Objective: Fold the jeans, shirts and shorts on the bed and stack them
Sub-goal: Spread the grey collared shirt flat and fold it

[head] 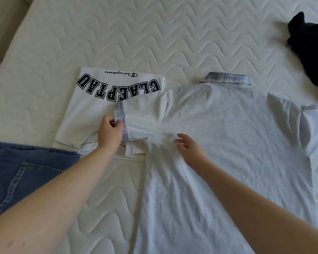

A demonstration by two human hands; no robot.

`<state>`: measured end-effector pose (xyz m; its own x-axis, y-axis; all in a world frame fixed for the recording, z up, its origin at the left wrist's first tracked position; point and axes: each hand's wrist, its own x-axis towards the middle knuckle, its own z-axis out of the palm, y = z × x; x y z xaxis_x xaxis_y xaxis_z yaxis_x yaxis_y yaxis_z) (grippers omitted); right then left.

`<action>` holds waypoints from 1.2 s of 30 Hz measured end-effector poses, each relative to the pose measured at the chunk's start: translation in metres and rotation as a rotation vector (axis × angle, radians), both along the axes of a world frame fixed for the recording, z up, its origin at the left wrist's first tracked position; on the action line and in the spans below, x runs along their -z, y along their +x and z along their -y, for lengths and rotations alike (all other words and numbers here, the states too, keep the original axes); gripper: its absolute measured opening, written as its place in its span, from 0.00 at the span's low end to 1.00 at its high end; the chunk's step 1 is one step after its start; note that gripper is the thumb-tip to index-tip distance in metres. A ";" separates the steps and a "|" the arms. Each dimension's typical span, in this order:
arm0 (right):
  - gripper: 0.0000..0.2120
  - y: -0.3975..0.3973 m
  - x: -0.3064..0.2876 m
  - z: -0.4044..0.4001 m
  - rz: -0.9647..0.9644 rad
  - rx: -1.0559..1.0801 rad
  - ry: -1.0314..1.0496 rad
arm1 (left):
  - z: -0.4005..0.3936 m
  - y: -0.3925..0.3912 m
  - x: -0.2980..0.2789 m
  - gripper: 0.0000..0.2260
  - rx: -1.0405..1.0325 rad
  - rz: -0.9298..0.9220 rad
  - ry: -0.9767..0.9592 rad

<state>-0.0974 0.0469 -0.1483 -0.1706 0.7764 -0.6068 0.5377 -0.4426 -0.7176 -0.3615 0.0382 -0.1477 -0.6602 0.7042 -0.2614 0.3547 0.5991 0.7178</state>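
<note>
Pale grey polo shirt (228,143) lies spread flat beside folded lettered shirt (92,107).

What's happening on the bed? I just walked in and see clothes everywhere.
A person is folding laundry on the mattress. A grey polo shirt lies spread flat, back up. The left hand pinches its plaid-trimmed sleeve cuff, seemingly to fold it inward, while the right hand hovers open near the armpit. A folded white T-shirt with black letters lies beside it, jeans to the left, and a dark garment waits at the far right.
</note>
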 end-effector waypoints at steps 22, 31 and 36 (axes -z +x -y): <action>0.25 -0.035 0.020 -0.045 -0.160 -0.022 -0.199 | -0.056 0.008 -0.030 0.07 0.086 0.545 -0.022; 0.25 -0.014 -0.038 -0.082 -0.578 0.399 -0.245 | -0.047 0.106 -0.064 0.04 0.763 -0.111 0.248; 0.28 0.028 -0.039 -0.088 -0.580 0.537 -0.299 | -0.036 0.170 -0.062 0.16 1.082 -0.031 0.235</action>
<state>-0.0693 0.1348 -0.1091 -0.1726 0.6615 -0.7298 -0.2174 -0.7483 -0.6268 -0.1917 0.0741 -0.0859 0.3300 0.9432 -0.0393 0.6285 -0.1885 0.7546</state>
